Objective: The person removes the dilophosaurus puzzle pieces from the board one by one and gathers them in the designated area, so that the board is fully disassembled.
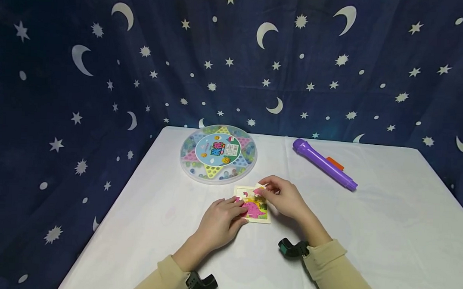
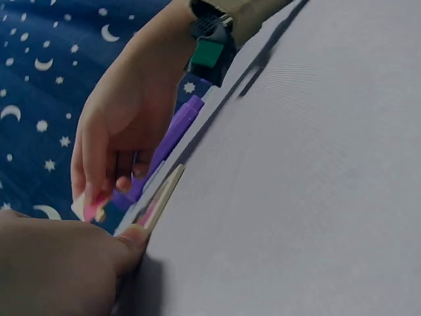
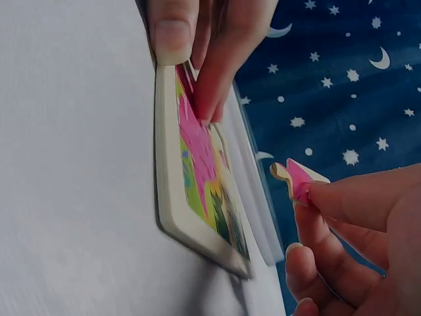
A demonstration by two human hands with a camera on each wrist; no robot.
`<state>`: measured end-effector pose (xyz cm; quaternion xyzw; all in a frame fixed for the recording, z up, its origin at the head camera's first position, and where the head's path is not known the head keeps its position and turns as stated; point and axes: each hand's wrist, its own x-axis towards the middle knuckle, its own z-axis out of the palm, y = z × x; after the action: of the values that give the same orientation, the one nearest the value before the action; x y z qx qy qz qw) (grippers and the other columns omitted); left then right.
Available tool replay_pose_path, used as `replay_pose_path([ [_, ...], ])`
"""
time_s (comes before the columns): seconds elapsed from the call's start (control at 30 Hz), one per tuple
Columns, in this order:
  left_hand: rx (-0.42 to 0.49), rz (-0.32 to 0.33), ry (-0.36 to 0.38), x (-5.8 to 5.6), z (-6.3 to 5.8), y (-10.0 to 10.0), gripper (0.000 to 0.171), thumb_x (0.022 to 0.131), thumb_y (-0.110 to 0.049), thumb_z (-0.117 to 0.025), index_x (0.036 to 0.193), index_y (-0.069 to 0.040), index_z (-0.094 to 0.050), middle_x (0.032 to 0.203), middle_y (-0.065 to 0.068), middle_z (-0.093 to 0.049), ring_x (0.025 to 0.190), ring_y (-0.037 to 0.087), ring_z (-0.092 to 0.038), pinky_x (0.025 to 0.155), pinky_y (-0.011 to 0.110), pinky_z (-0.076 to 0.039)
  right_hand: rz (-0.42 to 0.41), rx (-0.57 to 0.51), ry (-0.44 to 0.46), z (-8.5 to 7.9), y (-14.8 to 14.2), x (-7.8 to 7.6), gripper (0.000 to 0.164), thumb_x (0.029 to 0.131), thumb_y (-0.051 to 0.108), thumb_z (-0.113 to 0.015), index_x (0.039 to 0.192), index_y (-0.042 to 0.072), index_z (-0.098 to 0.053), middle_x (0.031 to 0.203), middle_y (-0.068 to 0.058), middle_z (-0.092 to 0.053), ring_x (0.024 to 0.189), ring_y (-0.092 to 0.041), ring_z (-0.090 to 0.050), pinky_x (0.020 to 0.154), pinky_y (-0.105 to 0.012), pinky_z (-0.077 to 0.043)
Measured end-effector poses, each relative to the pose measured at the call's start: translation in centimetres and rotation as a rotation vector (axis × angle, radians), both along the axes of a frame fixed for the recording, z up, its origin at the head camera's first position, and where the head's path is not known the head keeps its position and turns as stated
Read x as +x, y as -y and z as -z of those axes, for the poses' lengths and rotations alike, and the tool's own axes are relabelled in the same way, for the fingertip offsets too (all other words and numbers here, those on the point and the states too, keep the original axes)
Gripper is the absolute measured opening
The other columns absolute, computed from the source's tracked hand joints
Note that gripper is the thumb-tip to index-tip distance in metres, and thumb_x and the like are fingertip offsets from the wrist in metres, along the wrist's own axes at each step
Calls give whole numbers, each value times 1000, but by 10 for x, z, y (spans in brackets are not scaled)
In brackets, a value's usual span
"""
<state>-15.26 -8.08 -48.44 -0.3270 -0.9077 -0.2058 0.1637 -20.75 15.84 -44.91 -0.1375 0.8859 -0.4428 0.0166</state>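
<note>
A small wooden jigsaw puzzle board (image 1: 260, 221) with a pink dinosaur picture lies flat on the table. My left hand (image 1: 221, 221) holds it at the left side, the thumb against the near edge and a fingertip down on the picture. Between thumb and index finger my right hand (image 1: 286, 199) pinches a pink and cream puzzle piece (image 3: 300, 182). That piece is over the board's far right corner in the head view, and the right wrist view shows it raised off the board. The left part of the board is hidden under my left fingers.
Beyond the board on the left lies a round Chinese checkers set (image 1: 218, 150) in a clear case. A purple toy microphone (image 1: 323, 163) with an orange part (image 1: 335, 163) lies at the back right. Behind the white table (image 1: 386, 237) hangs a dark blue star-and-moon cloth (image 1: 236, 41).
</note>
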Motion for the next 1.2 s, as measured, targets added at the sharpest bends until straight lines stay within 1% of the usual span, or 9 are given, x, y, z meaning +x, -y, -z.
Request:
replay_pose_path([
  [0.17, 27, 15, -32, -10, 4, 2, 36, 94, -33, -75, 123, -12, -76, 126, 5, -71, 125, 27, -62, 105, 48, -45, 43, 16, -11, -2, -16, -6, 22, 98, 24, -70, 117, 14, -72, 88, 0, -65, 83, -19, -59, 74, -37, -47],
  [0.3, 12, 22, -48, -17, 5, 1, 36, 95, -33, -73, 125, -12, -75, 127, 5, -71, 126, 26, -61, 105, 45, -44, 94, 44, 12, -1, -35, -11, 22, 101, 25, -66, 119, 14, -72, 87, -3, -63, 83, -23, -55, 72, -38, -44],
  [0.4, 1, 33, -55, -19, 6, 0, 36, 96, -34, -71, 125, -13, -74, 128, 5, -70, 127, 26, -61, 105, 44, -44, 134, 81, 27, 3, -47, -13, 22, 101, 23, -66, 119, 14, -74, 92, -5, -64, 85, -25, -54, 75, -39, -44],
  [0.5, 20, 44, -38, -18, 6, 2, 36, 96, -32, -72, 126, -12, -74, 129, 5, -70, 128, 26, -60, 106, 45, -43, 150, 109, 34, 7, -54, -14, 24, 101, 22, -66, 120, 12, -74, 95, -4, -67, 88, -25, -55, 78, -39, -45],
  [0.6, 45, 57, -10, -17, 6, 4, 35, 96, -29, -72, 126, -11, -74, 132, 7, -68, 130, 28, -58, 108, 46, -42, 161, 123, 29, 10, -55, -15, 26, 100, 23, -68, 121, 8, -72, 94, -4, -68, 85, -23, -56, 77, -38, -46],
  [0.73, 52, 69, 31, -16, 5, 7, 35, 97, -28, -72, 127, -11, -74, 134, 8, -67, 132, 29, -56, 110, 47, -40, 198, 138, 7, 14, -52, -14, 27, 97, 24, -72, 115, 5, -70, 89, -3, -69, 80, -21, -58, 73, -36, -46],
  [0.9, 39, 68, 82, -14, 5, 10, 35, 98, -28, -71, 129, -12, -73, 136, 8, -66, 135, 27, -54, 112, 47, -38, 238, 157, -33, 20, -49, -12, 23, 95, 24, -74, 109, 5, -72, 87, -3, -67, 79, -22, -56, 71, -36, -44],
  [1.03, 32, 66, 84, -13, 5, 10, 35, 98, -28, -71, 129, -12, -73, 136, 7, -65, 135, 27, -54, 113, 46, -38, 253, 161, -45, 25, -49, -13, 22, 95, 24, -75, 108, 7, -73, 88, -3, -67, 81, -24, -54, 73, -37, -43],
  [1.2, 33, 67, 55, -14, 5, 10, 34, 98, -27, -71, 128, -11, -74, 134, 7, -67, 133, 27, -55, 112, 47, -39, 264, 152, -44, 26, -49, -15, 21, 94, 25, -76, 106, 8, -73, 88, -3, -67, 81, -24, -52, 73, -37, -41],
])
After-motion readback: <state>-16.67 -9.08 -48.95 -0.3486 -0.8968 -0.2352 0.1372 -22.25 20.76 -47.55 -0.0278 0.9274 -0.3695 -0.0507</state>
